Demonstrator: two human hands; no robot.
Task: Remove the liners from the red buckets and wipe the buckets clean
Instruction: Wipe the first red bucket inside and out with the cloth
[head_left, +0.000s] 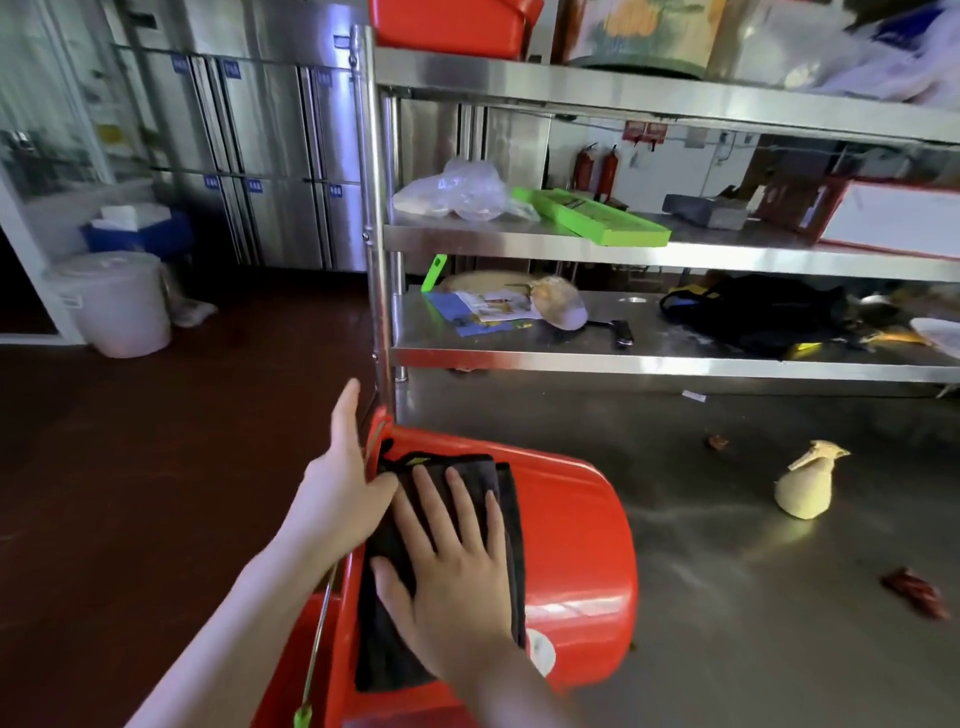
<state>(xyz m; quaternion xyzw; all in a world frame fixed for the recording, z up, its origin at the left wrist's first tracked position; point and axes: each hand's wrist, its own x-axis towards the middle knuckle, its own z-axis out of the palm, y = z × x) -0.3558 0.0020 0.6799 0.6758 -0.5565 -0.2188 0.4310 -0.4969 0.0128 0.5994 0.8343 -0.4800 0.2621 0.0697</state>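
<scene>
Head view: our right hand (457, 571) presses the cloth (384, 654) flat-fingered on the tipped red bucket (576, 545); left hand (337, 478), straight-fingered, touches its rim; interior hidden.

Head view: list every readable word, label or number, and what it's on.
None can be read.
Blue labels on the steel cabinet doors: blurred.
Red signs on the wall: blurred.
White sticker on the red bucket: blurred.
Leaflet on the shelf: print too small.
</scene>
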